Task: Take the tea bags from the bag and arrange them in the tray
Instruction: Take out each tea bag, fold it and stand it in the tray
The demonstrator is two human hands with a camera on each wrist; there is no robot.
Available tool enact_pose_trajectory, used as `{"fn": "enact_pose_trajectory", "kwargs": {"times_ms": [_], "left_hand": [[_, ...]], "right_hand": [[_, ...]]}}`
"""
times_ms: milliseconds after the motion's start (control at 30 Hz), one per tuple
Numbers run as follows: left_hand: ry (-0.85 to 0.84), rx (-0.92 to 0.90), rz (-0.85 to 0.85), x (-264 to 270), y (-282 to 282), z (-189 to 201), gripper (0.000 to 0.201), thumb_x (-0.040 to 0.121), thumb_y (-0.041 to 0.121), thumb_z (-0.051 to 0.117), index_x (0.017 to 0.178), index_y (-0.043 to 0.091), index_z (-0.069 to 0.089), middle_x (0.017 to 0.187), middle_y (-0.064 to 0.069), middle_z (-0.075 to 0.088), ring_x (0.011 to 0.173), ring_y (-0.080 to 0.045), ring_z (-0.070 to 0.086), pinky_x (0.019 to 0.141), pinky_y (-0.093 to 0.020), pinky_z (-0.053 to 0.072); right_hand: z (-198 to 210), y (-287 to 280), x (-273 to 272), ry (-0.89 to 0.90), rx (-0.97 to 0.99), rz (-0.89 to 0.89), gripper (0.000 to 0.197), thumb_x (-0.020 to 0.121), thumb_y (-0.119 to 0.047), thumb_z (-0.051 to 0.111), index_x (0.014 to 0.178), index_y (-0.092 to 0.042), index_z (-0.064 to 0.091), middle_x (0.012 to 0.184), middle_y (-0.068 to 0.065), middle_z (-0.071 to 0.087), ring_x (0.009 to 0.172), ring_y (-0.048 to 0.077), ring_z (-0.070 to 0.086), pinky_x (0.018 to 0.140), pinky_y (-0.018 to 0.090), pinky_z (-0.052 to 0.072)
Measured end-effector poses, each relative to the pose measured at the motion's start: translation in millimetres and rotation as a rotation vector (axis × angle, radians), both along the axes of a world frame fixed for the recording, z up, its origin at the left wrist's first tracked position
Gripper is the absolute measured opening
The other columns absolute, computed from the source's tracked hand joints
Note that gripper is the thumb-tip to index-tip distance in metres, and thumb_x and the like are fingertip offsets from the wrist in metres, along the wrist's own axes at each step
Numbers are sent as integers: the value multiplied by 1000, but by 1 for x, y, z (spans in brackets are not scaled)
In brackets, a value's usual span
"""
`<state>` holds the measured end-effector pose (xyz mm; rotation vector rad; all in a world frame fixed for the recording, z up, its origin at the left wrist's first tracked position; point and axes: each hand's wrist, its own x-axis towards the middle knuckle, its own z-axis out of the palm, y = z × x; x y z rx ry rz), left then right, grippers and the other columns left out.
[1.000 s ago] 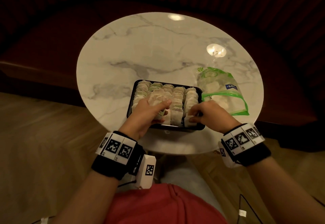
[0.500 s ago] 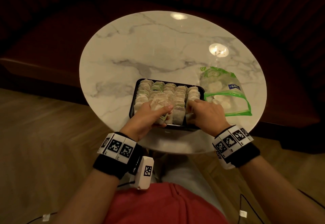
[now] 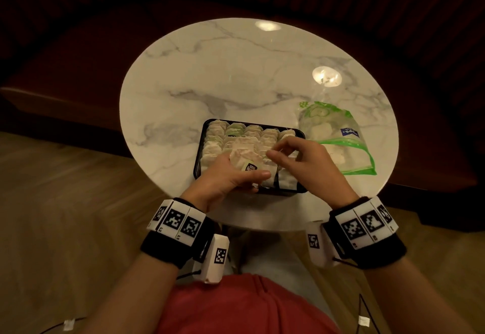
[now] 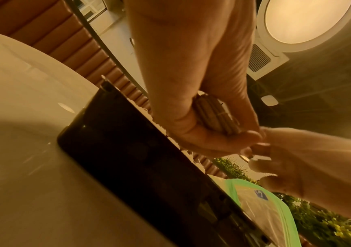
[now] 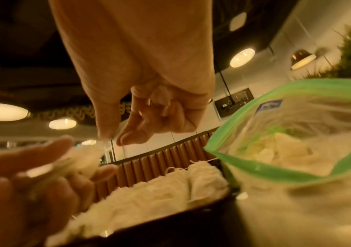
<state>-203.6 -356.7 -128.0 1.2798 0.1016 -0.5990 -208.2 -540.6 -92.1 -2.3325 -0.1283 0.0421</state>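
A black tray (image 3: 288,191) near the front of the round marble table (image 3: 223,76) is packed with rows of upright tea bags (image 3: 236,134). My left hand (image 3: 256,180) grips a small stack of tea bags (image 3: 245,154) just above the tray's near left part; the stack's edges show in the left wrist view (image 4: 214,115). My right hand (image 3: 274,151) hovers over the tray, fingers curled, thumb and forefinger pinching the top edge of that stack (image 5: 81,158). The green-rimmed clear zip bag (image 3: 333,134) lies right of the tray, mouth open, with tea bags inside (image 5: 275,150).
The tray sits close to the table's near edge (image 3: 262,224). A dark red bench (image 3: 78,58) curves behind the table, and wooden floor (image 3: 65,202) lies to the left. Bare marble spreads behind and left of the tray.
My right hand has left the tray's near right corner, risen and moved left to the stack. My left hand has raised the stack and turned it, so its label tag now shows.
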Motion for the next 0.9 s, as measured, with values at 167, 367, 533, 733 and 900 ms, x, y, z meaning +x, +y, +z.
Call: {"fn": "enact_pose_trajectory", "kwargs": {"times_ms": [167,367,533,733,900], "left_hand": [[-92,-42,-86,-3,-2,5,42,74,2,78,113,13,68,106,-4,74,95,-17,71,70,-25,56],[-115,15,-55,-3,3,9,25,77,18,75,102,19,69,87,4,74,77,-8,66,58,-20,52],[-156,123,-25,0,4,4,17,83,28,74,94,15,73,76,4,70,63,-4,49,54,-19,40],[-155,145,23,1,1,0,10,88,24,69,97,20,73,71,6,65,65,-2,55,52,-17,45],[-107,125,45,1,1,-3,14,91,21,65,103,16,71,84,-1,63,63,-3,56,46,-18,43]], "right_hand": [[6,16,-4,67,124,76,10,85,-28,73,86,-18,72,74,-10,65,58,-10,53,57,10,36],[10,5,-3,35,221,-19,13,85,-28,74,85,-14,73,78,0,70,69,0,60,66,19,47],[11,-3,-1,108,315,-25,17,86,-18,73,96,-5,70,87,9,74,84,20,71,81,36,56],[14,-13,-1,103,223,57,10,83,-10,74,92,-14,73,81,-4,74,74,5,66,72,19,50],[6,-32,6,106,-246,85,7,82,-16,75,89,-18,73,77,-3,68,65,2,53,59,10,37]]}}
